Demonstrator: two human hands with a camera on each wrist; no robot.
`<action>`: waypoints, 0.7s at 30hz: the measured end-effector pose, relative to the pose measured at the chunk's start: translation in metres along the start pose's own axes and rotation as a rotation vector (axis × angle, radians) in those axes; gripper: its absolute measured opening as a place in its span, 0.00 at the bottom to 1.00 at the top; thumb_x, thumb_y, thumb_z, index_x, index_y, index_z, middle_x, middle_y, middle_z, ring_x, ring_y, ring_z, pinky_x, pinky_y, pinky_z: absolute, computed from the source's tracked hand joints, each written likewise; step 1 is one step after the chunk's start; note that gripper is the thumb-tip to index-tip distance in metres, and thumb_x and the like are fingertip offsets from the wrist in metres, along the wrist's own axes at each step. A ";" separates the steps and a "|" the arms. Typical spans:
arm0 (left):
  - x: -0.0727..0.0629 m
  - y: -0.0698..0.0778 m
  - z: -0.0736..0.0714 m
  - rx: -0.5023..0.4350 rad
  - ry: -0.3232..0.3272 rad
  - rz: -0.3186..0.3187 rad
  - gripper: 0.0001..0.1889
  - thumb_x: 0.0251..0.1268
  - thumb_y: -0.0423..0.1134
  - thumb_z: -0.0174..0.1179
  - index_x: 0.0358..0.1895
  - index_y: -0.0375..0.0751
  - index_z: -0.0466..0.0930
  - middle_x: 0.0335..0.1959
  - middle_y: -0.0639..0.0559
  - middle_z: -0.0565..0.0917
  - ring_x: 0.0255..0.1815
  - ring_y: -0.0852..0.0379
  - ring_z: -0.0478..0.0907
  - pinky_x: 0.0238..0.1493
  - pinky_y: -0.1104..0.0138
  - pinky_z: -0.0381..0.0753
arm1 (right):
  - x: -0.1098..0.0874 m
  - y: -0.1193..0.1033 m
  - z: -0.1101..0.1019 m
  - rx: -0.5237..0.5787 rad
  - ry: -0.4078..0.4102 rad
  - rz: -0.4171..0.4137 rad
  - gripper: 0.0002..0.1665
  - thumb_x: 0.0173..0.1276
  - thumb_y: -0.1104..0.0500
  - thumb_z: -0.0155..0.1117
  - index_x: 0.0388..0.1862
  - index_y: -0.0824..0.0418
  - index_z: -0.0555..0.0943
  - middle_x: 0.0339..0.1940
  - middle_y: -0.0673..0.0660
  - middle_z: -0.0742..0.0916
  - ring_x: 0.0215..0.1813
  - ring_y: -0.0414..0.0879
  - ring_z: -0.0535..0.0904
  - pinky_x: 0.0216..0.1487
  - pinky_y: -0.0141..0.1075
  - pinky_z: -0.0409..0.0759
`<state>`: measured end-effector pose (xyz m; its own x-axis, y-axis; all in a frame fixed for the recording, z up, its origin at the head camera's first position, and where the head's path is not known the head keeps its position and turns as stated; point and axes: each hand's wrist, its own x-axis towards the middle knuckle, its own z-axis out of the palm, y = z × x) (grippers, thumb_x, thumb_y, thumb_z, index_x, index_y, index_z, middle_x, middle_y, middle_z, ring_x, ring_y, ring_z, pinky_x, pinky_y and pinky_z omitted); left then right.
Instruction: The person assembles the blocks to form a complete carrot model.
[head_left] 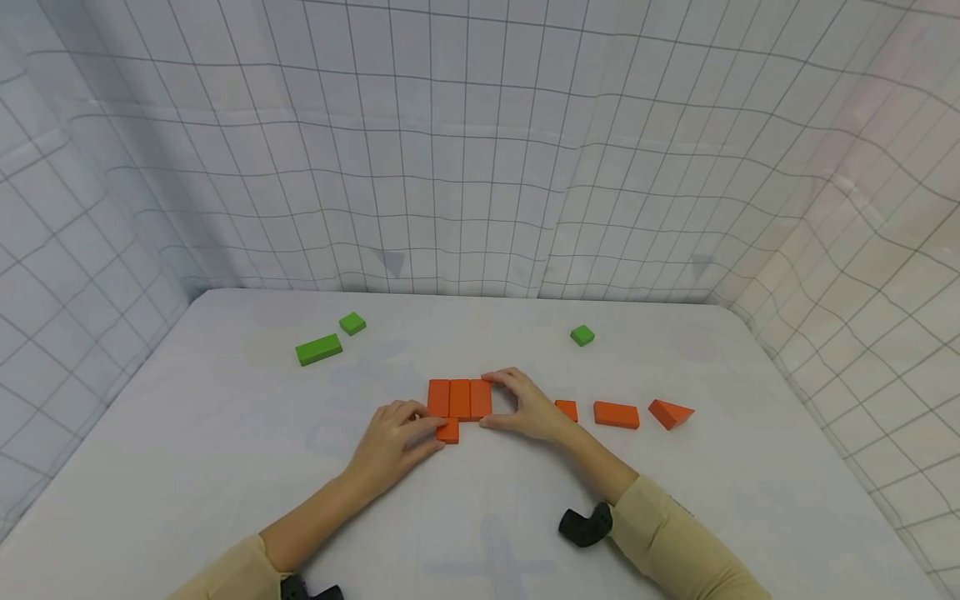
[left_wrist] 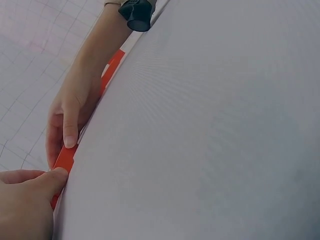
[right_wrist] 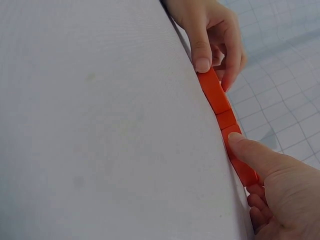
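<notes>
Three upright orange rectangular blocks (head_left: 460,400) stand side by side in a row on the white table. A small orange block (head_left: 450,432) sits just below the row, toward its left end. My left hand (head_left: 393,446) pinches this small block between thumb and fingers, with other fingertips at the row's left edge. My right hand (head_left: 528,408) grips the rightmost orange block (head_left: 481,402), index finger at its far end and thumb at its near end. In the right wrist view, the orange blocks (right_wrist: 214,92) line up between both hands.
Right of my right hand lie a partly hidden orange block (head_left: 567,409), an orange rectangular block (head_left: 617,415) and an orange triangular block (head_left: 670,413). Farther back are a long green block (head_left: 318,349) and two small green blocks (head_left: 352,323) (head_left: 582,335). Gridded white curtains (head_left: 480,167) surround the table.
</notes>
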<state>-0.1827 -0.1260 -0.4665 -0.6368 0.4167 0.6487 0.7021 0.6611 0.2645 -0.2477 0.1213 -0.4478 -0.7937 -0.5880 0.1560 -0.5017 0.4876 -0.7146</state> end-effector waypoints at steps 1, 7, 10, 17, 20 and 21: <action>0.000 0.000 0.000 -0.008 0.004 -0.003 0.16 0.42 0.42 0.71 0.39 0.46 0.84 0.34 0.53 0.76 0.35 0.56 0.70 0.39 0.60 0.68 | 0.000 0.000 0.000 0.000 0.000 0.001 0.37 0.53 0.54 0.71 0.61 0.59 0.69 0.55 0.55 0.74 0.60 0.47 0.67 0.62 0.45 0.64; 0.004 -0.006 0.000 -0.130 0.037 -0.097 0.19 0.41 0.41 0.72 0.40 0.42 0.83 0.37 0.51 0.77 0.38 0.56 0.70 0.39 0.59 0.69 | 0.000 0.001 0.000 0.004 0.002 -0.006 0.37 0.53 0.53 0.71 0.61 0.59 0.69 0.56 0.55 0.73 0.60 0.47 0.67 0.62 0.46 0.64; 0.008 -0.011 0.000 -0.191 0.035 -0.179 0.19 0.44 0.41 0.70 0.43 0.41 0.81 0.40 0.49 0.77 0.42 0.53 0.70 0.42 0.56 0.70 | 0.000 0.001 0.000 0.001 0.002 -0.011 0.37 0.53 0.53 0.71 0.61 0.59 0.69 0.56 0.55 0.74 0.60 0.47 0.67 0.62 0.46 0.64; 0.013 -0.019 0.001 -0.206 -0.051 -0.285 0.23 0.47 0.45 0.68 0.49 0.42 0.80 0.43 0.47 0.77 0.46 0.50 0.70 0.46 0.51 0.67 | 0.000 -0.001 -0.001 -0.008 0.000 0.009 0.37 0.53 0.53 0.71 0.61 0.59 0.69 0.56 0.55 0.74 0.60 0.48 0.67 0.62 0.46 0.63; 0.014 -0.020 0.002 -0.177 -0.084 -0.283 0.22 0.48 0.47 0.67 0.49 0.43 0.80 0.43 0.47 0.77 0.46 0.49 0.71 0.45 0.51 0.66 | 0.000 -0.002 -0.001 -0.020 -0.002 0.031 0.38 0.53 0.52 0.71 0.62 0.59 0.69 0.57 0.55 0.74 0.61 0.47 0.67 0.62 0.45 0.63; 0.014 -0.020 0.002 -0.169 -0.090 -0.282 0.22 0.48 0.47 0.67 0.49 0.43 0.80 0.43 0.47 0.77 0.46 0.48 0.71 0.45 0.51 0.66 | 0.000 -0.002 -0.001 -0.020 -0.004 0.034 0.38 0.53 0.52 0.71 0.62 0.59 0.69 0.57 0.55 0.73 0.60 0.47 0.67 0.62 0.45 0.63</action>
<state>-0.2058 -0.1320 -0.4639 -0.8338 0.2908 0.4694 0.5324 0.6486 0.5439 -0.2468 0.1210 -0.4452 -0.8088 -0.5737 0.1293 -0.4815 0.5198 -0.7057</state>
